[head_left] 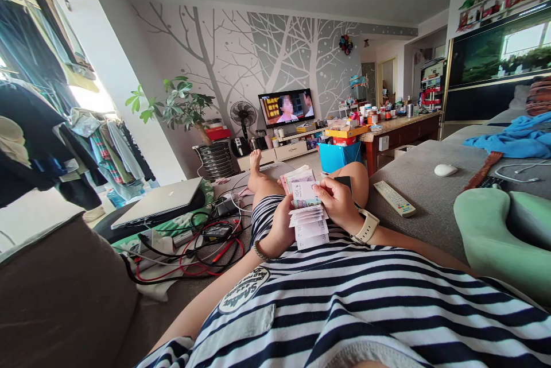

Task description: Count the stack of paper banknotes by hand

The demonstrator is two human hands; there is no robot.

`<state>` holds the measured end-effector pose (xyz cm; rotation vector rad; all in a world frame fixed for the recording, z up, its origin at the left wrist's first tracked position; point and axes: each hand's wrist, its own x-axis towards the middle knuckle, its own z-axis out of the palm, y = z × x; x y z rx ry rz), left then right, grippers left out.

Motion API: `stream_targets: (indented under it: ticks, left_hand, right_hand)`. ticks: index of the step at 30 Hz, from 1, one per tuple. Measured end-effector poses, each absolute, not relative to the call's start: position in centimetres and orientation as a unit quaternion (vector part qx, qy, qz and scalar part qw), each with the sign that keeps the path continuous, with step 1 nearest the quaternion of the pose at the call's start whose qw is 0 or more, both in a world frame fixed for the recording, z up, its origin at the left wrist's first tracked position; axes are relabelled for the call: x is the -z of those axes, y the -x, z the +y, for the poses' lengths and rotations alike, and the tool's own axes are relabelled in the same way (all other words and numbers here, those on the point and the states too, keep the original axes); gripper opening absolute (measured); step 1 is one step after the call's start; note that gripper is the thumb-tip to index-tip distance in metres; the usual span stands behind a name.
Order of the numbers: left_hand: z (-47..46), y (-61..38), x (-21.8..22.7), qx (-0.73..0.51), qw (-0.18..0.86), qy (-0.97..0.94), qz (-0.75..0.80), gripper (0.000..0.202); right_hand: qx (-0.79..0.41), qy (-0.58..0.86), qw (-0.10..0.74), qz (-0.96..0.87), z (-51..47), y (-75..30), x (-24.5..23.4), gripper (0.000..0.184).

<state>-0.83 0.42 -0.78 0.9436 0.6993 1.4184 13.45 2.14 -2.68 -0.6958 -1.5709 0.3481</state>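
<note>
A stack of banknotes (310, 229) is held above my lap, fanned so that several edges overlap. My left hand (280, 224), with a bracelet at the wrist, closes on the stack's left side. From the right, my right hand (338, 202) pinches the top of one note between thumb and fingers. A cream watch (367, 227) is on that wrist. More notes, some pinkish (293, 178), show just beyond the hands; whether they are held or rest on my legs I cannot tell. A flat black item (344, 182), partly hidden, lies behind my right hand.
On my left along the sofa are a silver laptop (160, 202) and tangled cables (206, 247). To my right lie a remote control (394, 198), a white mouse (445, 170) and a green neck pillow (486, 236). A blue bin (340, 157) stands beyond my legs, beside a cluttered table (402, 127).
</note>
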Motion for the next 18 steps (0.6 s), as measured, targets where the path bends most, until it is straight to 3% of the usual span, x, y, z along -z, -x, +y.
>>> stream_targets:
  ticks: [11, 18]
  left_hand:
    - [-1.0, 0.7, 0.4, -0.624, 0.56, -0.466, 0.283, 0.014]
    - [-1.0, 0.4, 0.0, -0.613, 0.585, -0.454, 0.275, 0.039]
  right_hand:
    - [-0.119, 0.297, 0.628, -0.71, 1.2, -13.6, 2.4, 0.034]
    - [-0.11, 0.292, 0.613, -0.726, 0.8, -13.6, 2.3, 0.036]
